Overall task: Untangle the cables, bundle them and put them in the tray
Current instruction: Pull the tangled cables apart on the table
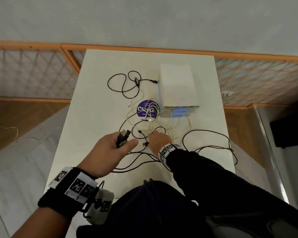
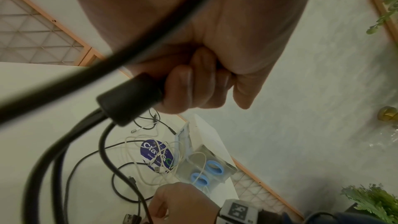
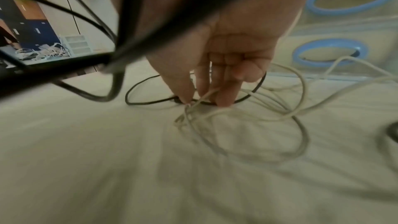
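Note:
Several black and white cables lie tangled on the white table. My left hand grips the black USB plugs of black cables, fingers curled round them; the left wrist view shows the left hand closed round a black plug. My right hand reaches down into the white cable tangle. In the right wrist view the right hand pinches a white cable against the table, over a thin black loop. The clear tray with blue rings stands just beyond.
A white box sits on the tray. A round purple sticker lies under the white cables. A separate black cable is coiled at the far middle, and a long black loop trails to the right edge.

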